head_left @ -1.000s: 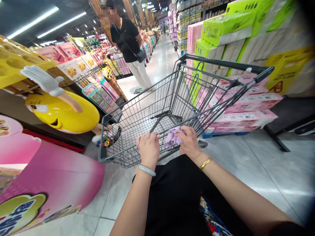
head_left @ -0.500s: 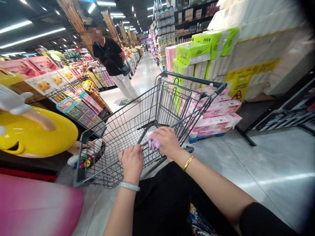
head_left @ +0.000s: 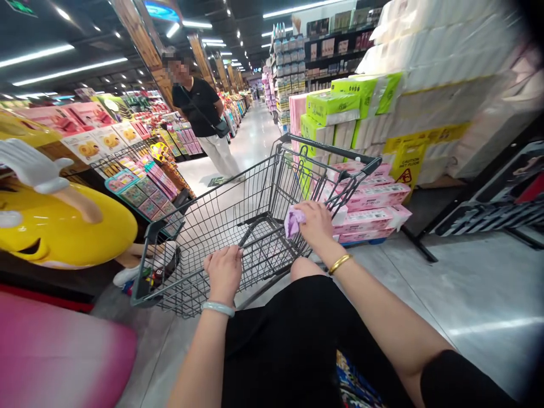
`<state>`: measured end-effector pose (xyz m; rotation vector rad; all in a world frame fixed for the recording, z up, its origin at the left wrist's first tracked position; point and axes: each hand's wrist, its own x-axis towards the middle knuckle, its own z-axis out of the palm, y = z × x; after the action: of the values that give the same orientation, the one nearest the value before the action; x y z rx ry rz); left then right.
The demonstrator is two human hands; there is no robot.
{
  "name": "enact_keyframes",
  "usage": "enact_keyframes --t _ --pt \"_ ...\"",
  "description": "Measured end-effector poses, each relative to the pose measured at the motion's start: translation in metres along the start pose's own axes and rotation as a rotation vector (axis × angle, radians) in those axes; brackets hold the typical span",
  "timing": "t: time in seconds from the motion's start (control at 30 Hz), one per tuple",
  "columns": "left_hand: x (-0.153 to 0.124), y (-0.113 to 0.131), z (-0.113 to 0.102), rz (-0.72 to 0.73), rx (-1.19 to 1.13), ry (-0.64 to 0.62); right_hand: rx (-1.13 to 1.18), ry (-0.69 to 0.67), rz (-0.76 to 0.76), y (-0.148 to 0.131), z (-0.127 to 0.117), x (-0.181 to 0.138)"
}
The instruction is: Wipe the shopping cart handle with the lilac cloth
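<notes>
A dark grey wire shopping cart (head_left: 204, 198) stands side-on before me, its basket holding nothing that I can see. My left hand (head_left: 224, 272) is closed around the near top rail, with a pale bangle on the wrist. Further right along the same rail, my right hand (head_left: 315, 224) presses a crumpled lilac cloth (head_left: 293, 221) against the metal. The fingers are wrapped over the cloth, and a gold bracelet circles that wrist. The cart's handle bar (head_left: 327, 148) is at the far right end, apart from both hands.
A person (head_left: 202, 113) in a black shirt stands beyond the cart. Left are a yellow mascot figure (head_left: 85, 226) and a pink rounded object (head_left: 63, 351). Right are stacked pink tissue packs (head_left: 369, 198), green packs (head_left: 334, 107) and a yellow wet-floor sign (head_left: 406, 164).
My right hand has slid right along the near rail with the lilac cloth, away from my left hand. The left hand keeps its grip on the rail. The view has shifted slightly.
</notes>
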<state>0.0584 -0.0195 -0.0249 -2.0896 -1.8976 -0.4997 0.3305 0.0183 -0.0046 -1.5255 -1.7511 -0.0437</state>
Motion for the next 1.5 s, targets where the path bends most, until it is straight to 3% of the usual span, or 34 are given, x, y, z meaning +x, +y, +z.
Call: enact_keyframes --t 0.13,0.2,0.3,0.37,0.47,0.57,0.7,0.8,0.87,1.03,1.2,1.3,1.4,1.5 --pt "0.001 -0.008 -0.004 -0.007 -0.005 -0.042 0.053 -0.200 -0.315 -0.014 0.005 -0.007" --pt "0.000 -0.014 -0.007 0.014 -0.018 -0.059 0.076 -0.169 -0.261 -0.006 0.003 -0.004" --pt "-0.003 -0.020 -0.012 0.015 -0.035 -0.068 0.083 -0.012 -0.048 0.009 -0.002 0.000" --pt "-0.006 -0.016 -0.013 -0.031 -0.033 -0.051 0.080 0.006 -0.035 0.006 -0.001 -0.006" --pt "-0.007 0.012 -0.012 -0.141 -0.071 0.048 0.112 -0.101 -0.206 -0.019 0.005 -0.026" --pt "0.000 0.056 -0.007 -0.054 -0.215 0.057 0.189 -0.162 -0.308 -0.035 0.008 -0.035" --pt "0.010 0.087 -0.001 0.028 -0.318 -0.008 0.225 -0.148 -0.277 -0.011 -0.004 -0.017" --pt "0.011 0.083 0.000 0.032 -0.337 0.005 0.129 -0.066 -0.144 0.009 -0.012 -0.008" --pt "0.010 0.076 -0.002 0.053 -0.334 0.006 0.093 -0.043 -0.090 0.009 -0.012 -0.012" --pt "0.006 0.065 -0.009 0.042 -0.318 0.015 0.140 -0.108 -0.213 -0.009 -0.013 -0.028" --pt "0.003 0.058 -0.013 -0.009 -0.324 0.022 -0.011 0.084 -0.074 0.002 -0.027 -0.036" --pt "0.002 0.068 -0.013 -0.032 -0.303 0.024 -0.025 0.063 -0.113 0.002 -0.026 -0.048" --pt "0.001 0.088 -0.011 0.044 -0.298 0.014 0.039 0.006 -0.171 0.000 -0.025 -0.056" --pt "-0.003 0.107 -0.007 0.123 -0.297 0.029 0.065 0.050 -0.139 0.001 -0.028 -0.059"
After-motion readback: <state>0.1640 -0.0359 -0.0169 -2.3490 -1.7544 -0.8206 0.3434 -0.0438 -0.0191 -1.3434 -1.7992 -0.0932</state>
